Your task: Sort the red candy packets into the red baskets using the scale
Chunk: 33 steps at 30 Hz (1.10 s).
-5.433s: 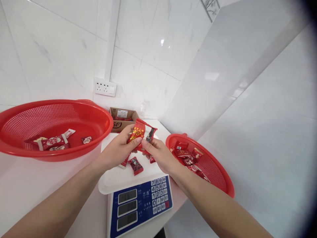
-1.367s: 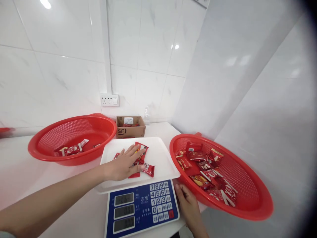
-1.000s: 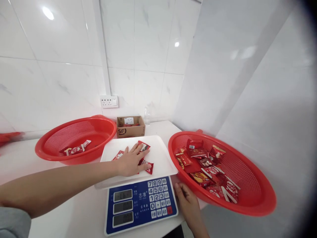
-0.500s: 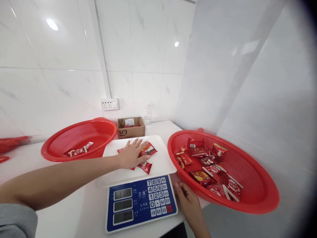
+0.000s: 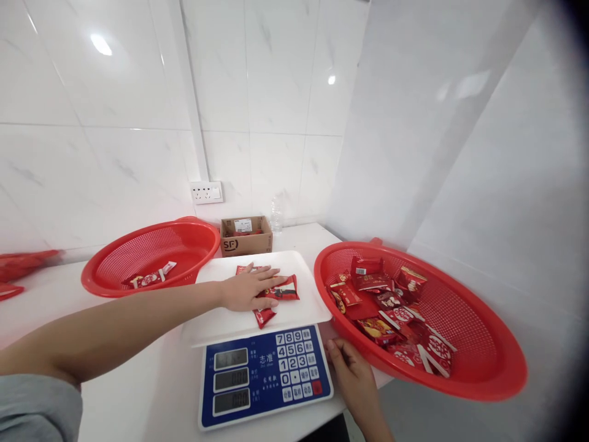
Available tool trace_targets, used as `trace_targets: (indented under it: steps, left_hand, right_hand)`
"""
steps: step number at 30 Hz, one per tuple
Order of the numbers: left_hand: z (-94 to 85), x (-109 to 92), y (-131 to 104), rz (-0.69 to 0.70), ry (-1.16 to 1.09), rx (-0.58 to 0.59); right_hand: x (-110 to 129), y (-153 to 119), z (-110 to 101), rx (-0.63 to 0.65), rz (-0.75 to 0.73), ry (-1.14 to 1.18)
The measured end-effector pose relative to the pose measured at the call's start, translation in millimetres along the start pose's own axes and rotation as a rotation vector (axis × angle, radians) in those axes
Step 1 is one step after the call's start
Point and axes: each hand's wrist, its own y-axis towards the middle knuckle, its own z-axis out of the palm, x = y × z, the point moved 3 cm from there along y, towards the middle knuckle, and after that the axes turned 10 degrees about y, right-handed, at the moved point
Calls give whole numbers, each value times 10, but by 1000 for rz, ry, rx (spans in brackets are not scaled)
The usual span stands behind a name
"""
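Note:
My left hand (image 5: 251,290) lies with fingers spread over several red snack packets (image 5: 288,288) on the white weighing tray (image 5: 304,307) of a digital scale. The hand covers part of the packets. My right hand (image 5: 352,371) is beside the right edge of the blue keypad panel (image 5: 267,374), thumb and fingers curled together; what they hold, if anything, is hidden. Just beyond that hand, the right red plastic basket (image 5: 497,368) contains several red and dark wrapped snacks (image 5: 391,301).
Another red basket (image 5: 103,264), left of the scale, has a few packets inside. A cardboard box (image 5: 246,245) with red contents and a clear plastic bottle (image 5: 277,215) stand by the tiled wall. Red bags (image 5: 27,264) lie far left.
Under my left hand the packets have shifted and turned on the tray; one now points right. My right hand stays by the scale's edge. The view has moved slightly.

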Motion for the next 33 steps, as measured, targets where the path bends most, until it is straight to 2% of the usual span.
trace_targets:
  steps: [3, 5, 9, 13, 19, 25, 33]
  left_hand:
    - [-36, 87, -45, 121, -8, -1]
    - [-37, 172, -63, 111, -34, -40]
    - [-2, 423, -68, -109, -79, -166]
    - [6, 601, -55, -247, -94, -199]
    - [-89, 614, 25, -270, -97, -161]
    - [-164, 598, 90, -294, -147, -166]
    - [-181, 621, 12, -390, -382, -236]
  right_hand:
    - [-13, 3, 2, -2, -13, 8]
    - [-20, 2, -3, -11, -19, 9]
    - [-11, 0, -13, -5, -23, 0]
    - [-26, 5, -14, 9, -17, 0]
    - [-99, 7, -13, 3, -8, 7]
    - [-45, -3, -4, 4, -12, -12]
    - [-85, 1, -5, 10, 9, -16]
